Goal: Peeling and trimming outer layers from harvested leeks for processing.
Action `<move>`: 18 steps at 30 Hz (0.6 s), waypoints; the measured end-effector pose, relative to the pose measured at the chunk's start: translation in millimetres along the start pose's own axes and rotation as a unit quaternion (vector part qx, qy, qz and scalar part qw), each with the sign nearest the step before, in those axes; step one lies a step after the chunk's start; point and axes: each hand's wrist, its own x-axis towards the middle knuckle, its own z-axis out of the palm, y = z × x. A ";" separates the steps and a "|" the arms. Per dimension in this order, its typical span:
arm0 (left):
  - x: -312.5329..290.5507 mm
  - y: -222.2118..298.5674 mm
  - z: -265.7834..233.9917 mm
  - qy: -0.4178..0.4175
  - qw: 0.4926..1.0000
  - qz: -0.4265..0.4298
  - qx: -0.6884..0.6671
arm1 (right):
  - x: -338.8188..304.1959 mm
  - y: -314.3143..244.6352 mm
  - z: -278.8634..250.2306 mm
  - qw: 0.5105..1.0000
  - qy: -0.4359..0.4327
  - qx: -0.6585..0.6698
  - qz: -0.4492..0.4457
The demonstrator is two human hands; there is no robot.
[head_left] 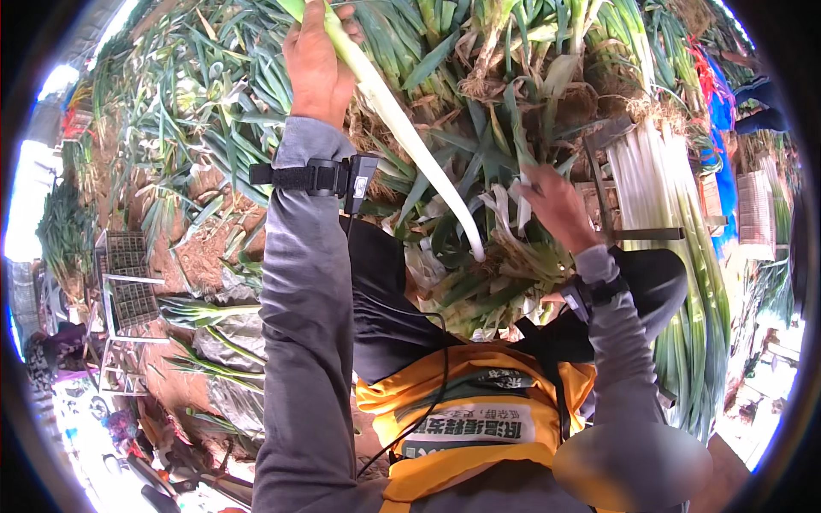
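- From far off, I see my left hand (321, 73) at the top of the frame, fingers wrapped round one long leek (416, 152).
- The leek slants down to the middle, white end low; its green end runs out past the top edge. I think I hold it up high so the white part hangs free.
- My right hand (558, 208) is right of the middle, fingers bent by some pale leaf bits. I can't tell how far open it is, or if it has hold of one.
- Loose leaves (479, 295) lie between the legs, below the leek's white tip. Maybe they lie there because that spot is close to both hands.
- The bundle of white stalks (654, 188) at the right lies with its roots all at one end, maybe to keep it neat.
- A big leek pile (231, 94) fills the upper left, just beside my left hand, so I'd take care swinging that way.
- A metal bar (650, 233) is near my right wrist, a hard edge to mind.
- There's a gap between the leek and my right hand, with leaves under it.
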 end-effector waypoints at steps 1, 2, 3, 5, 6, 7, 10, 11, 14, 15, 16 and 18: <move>-0.6 -0.9 -2.2 -0.003 1.000 -0.011 -0.002 | 17.7 -44.0 -13.3 0.993 0.000 0.117 0.007; 0.2 -5.7 4.4 -0.013 1.000 -0.016 -0.009 | 35.0 -58.9 -12.3 0.971 0.013 0.234 -0.040; -1.1 -11.6 7.9 -0.008 0.999 -0.033 -0.013 | 50.4 -71.8 -9.4 0.934 0.023 0.347 -0.088; -1.5 -13.3 7.3 0.004 0.998 -0.059 -0.027 | 68.9 -126.7 -20.9 0.976 0.059 0.164 -0.131; -1.0 -11.9 10.8 0.001 0.998 -0.061 -0.029 | 77.2 -135.0 -13.4 0.964 0.085 0.199 -0.155; -1.4 -9.9 13.1 -0.026 0.992 -0.091 -0.083 | 84.5 -137.3 -5.6 0.963 0.109 0.179 -0.170; 0.9 -3.2 10.1 -0.114 0.967 -0.122 -0.190 | 91.0 -139.9 -3.0 0.956 0.157 0.162 -0.189; 1.7 -2.3 11.6 -0.145 0.959 -0.122 -0.213 | 92.5 -141.0 -4.4 0.951 0.180 0.163 -0.192; -1.5 -3.2 11.6 -0.155 0.954 -0.110 -0.233 | 98.2 -141.8 -15.2 0.960 0.058 0.230 -0.148; -1.3 -4.3 10.1 -0.129 0.960 -0.103 -0.225 | 100.2 -143.9 -18.1 0.950 0.008 0.277 -0.144; -0.8 -5.0 8.5 -0.103 0.966 -0.096 -0.216 | 96.1 -144.2 -22.6 0.950 0.005 0.278 -0.145; 11.3 -3.6 -7.1 -0.083 0.967 -0.081 -0.225 | 81.2 -157.0 -38.8 0.926 -0.023 0.266 -0.266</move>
